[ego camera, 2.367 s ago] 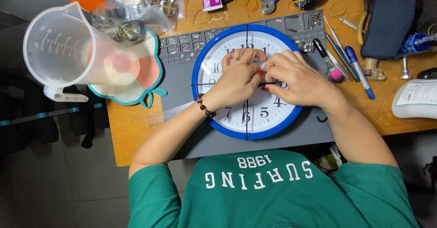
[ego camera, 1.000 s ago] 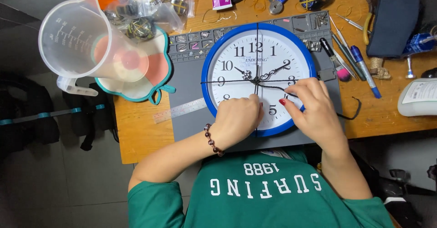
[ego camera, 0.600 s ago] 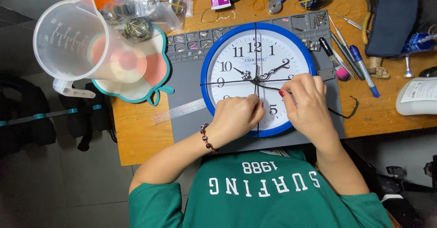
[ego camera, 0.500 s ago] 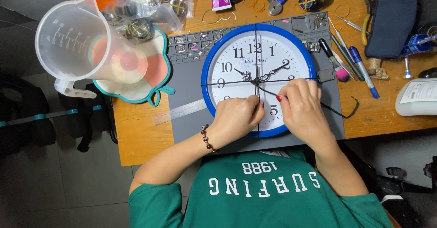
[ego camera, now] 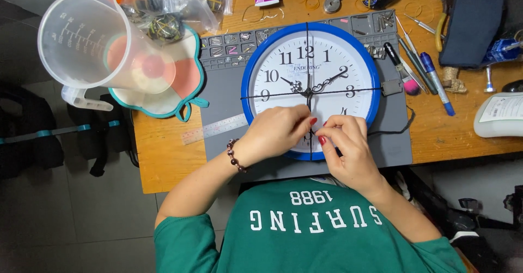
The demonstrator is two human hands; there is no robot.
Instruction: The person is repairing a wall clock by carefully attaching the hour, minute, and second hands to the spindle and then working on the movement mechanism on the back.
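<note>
Left hand (ego camera: 278, 134) and right hand (ego camera: 343, 142) pinch black cord (ego camera: 348, 91) at clock (ego camera: 310, 60)'s near rim.

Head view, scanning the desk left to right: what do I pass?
Clear plastic measuring jug → teal-rimmed tray → round blue-rimmed wall clock → blue pen → dark blue pouch → white box.

green short-sleeved shirt with white lettering — dark beaded bracelet (ego camera: 235, 156) on the left wrist, red-painted nails.
</note>
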